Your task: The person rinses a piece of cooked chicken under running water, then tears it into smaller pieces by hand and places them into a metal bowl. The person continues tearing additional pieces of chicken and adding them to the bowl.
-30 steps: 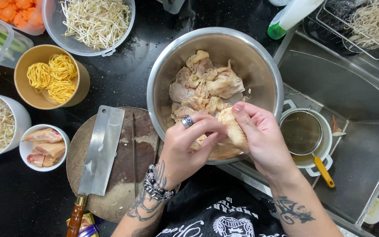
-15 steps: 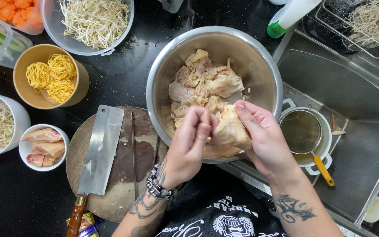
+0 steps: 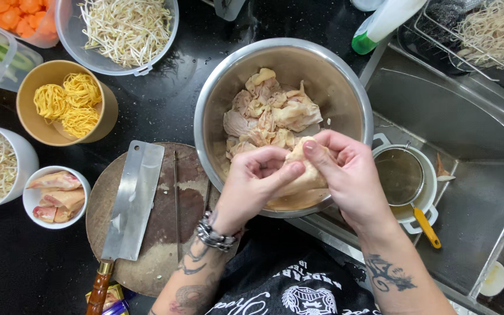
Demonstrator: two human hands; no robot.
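Both hands have closed further over the chicken piece [image 3: 298,175] since the earlier frame, the left hand [image 3: 258,181] rotating its fingers across the top. Left hand and right hand [image 3: 345,175] are clamped on this pale piece from opposite sides, thumbs meeting above it. It sits over the near rim of the steel bowl [image 3: 217,105], its long axis running left to right. More chicken lies toward the bowl's far side. Open room: chopping board [image 3: 182,192] with cleaver [image 3: 132,201] to the left; strainer pot [image 3: 403,175] close on the right.
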